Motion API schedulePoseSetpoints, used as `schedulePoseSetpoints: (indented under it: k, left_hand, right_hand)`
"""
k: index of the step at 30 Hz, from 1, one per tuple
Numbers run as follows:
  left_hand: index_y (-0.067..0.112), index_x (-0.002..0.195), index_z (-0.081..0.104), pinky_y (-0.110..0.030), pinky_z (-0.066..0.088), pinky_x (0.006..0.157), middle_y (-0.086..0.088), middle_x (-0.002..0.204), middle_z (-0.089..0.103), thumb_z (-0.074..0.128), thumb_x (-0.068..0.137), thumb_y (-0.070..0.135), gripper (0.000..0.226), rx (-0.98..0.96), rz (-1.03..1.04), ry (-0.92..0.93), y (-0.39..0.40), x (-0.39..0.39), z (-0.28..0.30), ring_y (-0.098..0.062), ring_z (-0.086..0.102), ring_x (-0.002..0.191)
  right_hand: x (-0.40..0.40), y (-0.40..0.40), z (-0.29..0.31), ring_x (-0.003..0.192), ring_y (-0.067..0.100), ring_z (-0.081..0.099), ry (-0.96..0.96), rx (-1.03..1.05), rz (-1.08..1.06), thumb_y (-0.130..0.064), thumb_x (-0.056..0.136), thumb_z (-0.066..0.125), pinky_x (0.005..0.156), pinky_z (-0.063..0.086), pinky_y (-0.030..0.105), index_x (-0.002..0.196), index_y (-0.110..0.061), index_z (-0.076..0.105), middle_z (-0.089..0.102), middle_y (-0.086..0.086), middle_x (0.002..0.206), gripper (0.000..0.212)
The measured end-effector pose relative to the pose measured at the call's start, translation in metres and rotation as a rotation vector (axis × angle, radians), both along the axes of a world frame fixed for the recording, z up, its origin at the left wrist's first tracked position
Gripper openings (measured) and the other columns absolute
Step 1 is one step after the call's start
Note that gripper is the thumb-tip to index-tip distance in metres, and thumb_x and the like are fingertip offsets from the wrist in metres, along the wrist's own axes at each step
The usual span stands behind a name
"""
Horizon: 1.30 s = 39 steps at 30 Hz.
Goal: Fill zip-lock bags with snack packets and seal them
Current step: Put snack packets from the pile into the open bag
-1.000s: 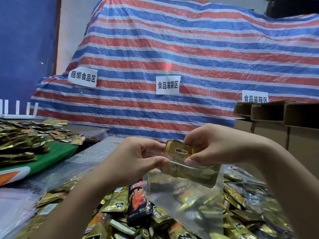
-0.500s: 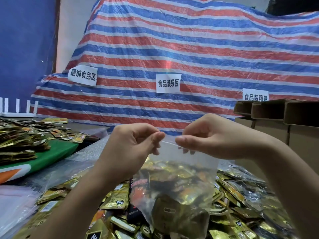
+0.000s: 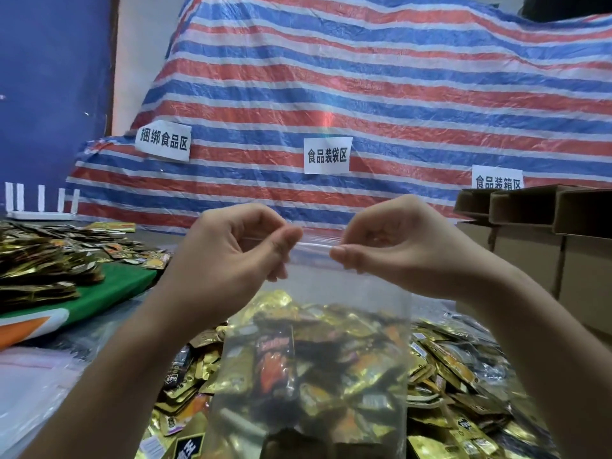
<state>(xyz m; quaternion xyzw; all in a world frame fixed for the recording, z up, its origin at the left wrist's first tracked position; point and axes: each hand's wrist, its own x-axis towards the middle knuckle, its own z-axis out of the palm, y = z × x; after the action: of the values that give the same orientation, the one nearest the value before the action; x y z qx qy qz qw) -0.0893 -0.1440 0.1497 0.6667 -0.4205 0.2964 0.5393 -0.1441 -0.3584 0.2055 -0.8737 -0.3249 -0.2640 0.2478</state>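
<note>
Two hands hold a clear bag up by its top strip in front of a striped tarp.

The red, white and blue tarp (image 3: 381, 94) fills the far side, cardboard boxes (image 3: 543, 246) stand at right, and a heap of gold snack packets (image 3: 457, 385) covers the near table. The zip-lock bag (image 3: 331, 309) hangs over that heap, packets in its lower half. The left hand (image 3: 228, 256) and right hand (image 3: 390, 250) each pinch its top strip; whether it is sealed between them is hard to tell.
</note>
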Motion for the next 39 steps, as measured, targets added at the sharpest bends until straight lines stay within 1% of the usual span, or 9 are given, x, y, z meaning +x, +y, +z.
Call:
schedulePoseSetpoints:
  k: [12,15,19,23,26,29,32,35,39]
  left_hand:
    - [0.014,0.075,0.067,-0.035,0.059,0.066,-0.005,0.068,0.071,0.06,0.083,0.046,0.034,0.209,-0.025,0.147,-0.001,0.03,-0.013,-0.018,0.069,0.065]
    - [0.016,0.075,0.067,-0.033,0.058,0.066,-0.003,0.068,0.071,0.059,0.086,0.046,0.033,0.234,-0.009,0.141,0.001,0.033,-0.015,-0.016,0.069,0.065]
    - [0.022,0.073,0.066,-0.023,0.054,0.06,0.002,0.066,0.07,0.06,0.09,0.042,0.028,0.222,0.047,0.093,0.0,0.034,-0.022,-0.01,0.068,0.061]
    - [0.02,0.067,0.065,-0.02,0.047,0.054,0.003,0.062,0.068,0.061,0.09,0.053,0.04,0.19,0.06,0.089,-0.006,0.032,-0.036,-0.007,0.063,0.055]
    - [0.015,0.06,0.062,-0.036,0.047,0.055,-0.002,0.058,0.064,0.045,0.088,0.062,0.057,0.109,0.091,0.107,-0.011,0.031,-0.052,-0.015,0.06,0.053]
    - [0.014,0.06,0.06,-0.043,0.044,0.054,-0.005,0.054,0.059,0.042,0.088,0.061,0.057,0.02,0.1,0.17,-0.013,0.029,-0.071,-0.023,0.057,0.051]
    - [0.011,0.062,0.06,-0.037,0.043,0.05,-0.012,0.056,0.056,0.044,0.085,0.06,0.056,0.006,0.089,0.196,-0.009,0.029,-0.081,-0.024,0.053,0.05]
    - [0.007,0.061,0.06,-0.023,0.035,0.047,-0.014,0.056,0.053,0.046,0.084,0.057,0.057,-0.05,0.085,0.183,-0.002,0.026,-0.086,-0.011,0.047,0.048]
    - [0.007,0.06,0.057,-0.024,0.031,0.047,-0.013,0.054,0.047,0.046,0.086,0.053,0.053,-0.06,0.092,0.159,0.002,0.019,-0.096,-0.009,0.041,0.048]
  right_hand:
    - [0.031,-0.01,-0.025,0.072,0.013,0.071,0.139,0.008,-0.041,-0.044,0.089,0.061,0.074,0.058,0.032,0.078,-0.009,0.074,0.074,0.002,0.075,0.038]
    - [0.046,-0.015,-0.027,0.075,0.019,0.071,0.214,0.341,-0.016,-0.049,0.094,0.045,0.082,0.058,0.034,0.074,-0.01,0.071,0.074,0.007,0.077,0.051]
    - [0.07,-0.03,-0.036,0.073,0.018,0.068,0.385,0.639,-0.165,-0.036,0.106,0.038,0.07,0.056,0.025,0.078,-0.004,0.069,0.074,0.005,0.072,0.052]
    - [0.085,-0.04,-0.064,0.079,0.015,0.061,0.482,0.39,-0.455,-0.032,0.101,0.055,0.07,0.046,0.029,0.085,-0.01,0.073,0.071,0.0,0.081,0.033]
    - [0.089,-0.042,-0.085,0.083,0.021,0.062,0.494,0.252,-0.424,-0.013,0.096,0.063,0.079,0.052,0.043,0.098,-0.001,0.071,0.07,0.011,0.094,0.014]
    - [0.089,-0.036,-0.1,0.103,0.03,0.067,0.552,0.074,-0.391,-0.01,0.097,0.062,0.093,0.054,0.045,0.117,-0.001,0.065,0.069,0.015,0.114,0.023]
    - [0.091,-0.026,-0.105,0.111,0.027,0.064,0.521,-0.063,-0.381,-0.017,0.098,0.062,0.099,0.049,0.045,0.12,-0.005,0.066,0.068,0.012,0.119,0.026]
    - [0.091,-0.009,-0.11,0.1,0.028,0.067,0.495,-0.037,-0.342,-0.031,0.096,0.065,0.087,0.054,0.042,0.109,-0.007,0.07,0.072,0.011,0.106,0.028]
    - [0.098,0.016,-0.119,0.088,0.027,0.063,0.406,-0.379,-0.512,-0.074,0.085,0.053,0.078,0.051,0.039,0.098,-0.013,0.07,0.069,0.006,0.096,0.065]
